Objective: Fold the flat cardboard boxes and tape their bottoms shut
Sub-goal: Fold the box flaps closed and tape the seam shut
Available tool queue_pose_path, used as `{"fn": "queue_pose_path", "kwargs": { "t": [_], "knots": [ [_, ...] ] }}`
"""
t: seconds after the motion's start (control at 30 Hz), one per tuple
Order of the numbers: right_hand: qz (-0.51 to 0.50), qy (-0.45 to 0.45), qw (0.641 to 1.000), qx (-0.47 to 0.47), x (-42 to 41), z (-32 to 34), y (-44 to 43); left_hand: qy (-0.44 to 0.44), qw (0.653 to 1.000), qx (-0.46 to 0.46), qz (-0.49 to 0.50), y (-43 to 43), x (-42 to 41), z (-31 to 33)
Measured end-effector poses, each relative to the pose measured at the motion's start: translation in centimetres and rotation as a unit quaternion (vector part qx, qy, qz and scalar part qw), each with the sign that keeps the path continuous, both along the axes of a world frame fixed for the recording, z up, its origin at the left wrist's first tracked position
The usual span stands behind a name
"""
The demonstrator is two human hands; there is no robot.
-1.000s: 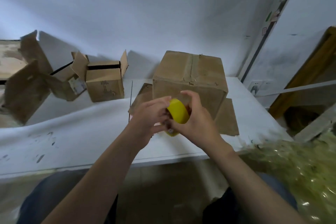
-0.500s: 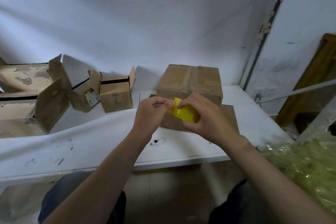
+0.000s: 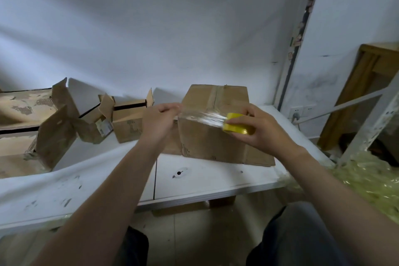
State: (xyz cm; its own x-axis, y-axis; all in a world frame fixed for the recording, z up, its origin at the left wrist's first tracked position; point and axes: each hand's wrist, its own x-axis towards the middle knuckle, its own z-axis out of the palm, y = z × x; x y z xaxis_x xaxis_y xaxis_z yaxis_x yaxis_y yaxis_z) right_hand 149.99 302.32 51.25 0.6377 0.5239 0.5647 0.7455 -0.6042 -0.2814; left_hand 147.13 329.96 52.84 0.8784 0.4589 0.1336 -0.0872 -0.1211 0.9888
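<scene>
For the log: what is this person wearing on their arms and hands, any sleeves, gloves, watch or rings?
Nothing is worn on either. The left hand and right hand are ungloved, with no ring or watch visible. The left forearm and right forearm are bare down to the frame edge; no sleeve is in view. The legs are in dark trousers.

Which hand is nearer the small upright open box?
Left. The left hand is right of the small upright open box; the right hand, holding the tape roll, is farther right.
</scene>
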Motion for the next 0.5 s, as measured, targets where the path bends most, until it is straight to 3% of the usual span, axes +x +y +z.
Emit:
{"fn": "queue_pose_path", "kwargs": {
  "t": [0.17, 0.5],
  "knots": [
    [-0.023, -0.005, 1.000, -0.016, 0.7, -0.7, -5.1, 0.015, 0.999, -0.021, 0.023, 2.7, 1.0, -1.8],
    [-0.025, -0.059, 0.996, -0.054, 2.3, -0.1, -7.0, -0.009, 1.000, -0.018, 0.006, 0.9, 3.7, -3.5]
  ]
}}
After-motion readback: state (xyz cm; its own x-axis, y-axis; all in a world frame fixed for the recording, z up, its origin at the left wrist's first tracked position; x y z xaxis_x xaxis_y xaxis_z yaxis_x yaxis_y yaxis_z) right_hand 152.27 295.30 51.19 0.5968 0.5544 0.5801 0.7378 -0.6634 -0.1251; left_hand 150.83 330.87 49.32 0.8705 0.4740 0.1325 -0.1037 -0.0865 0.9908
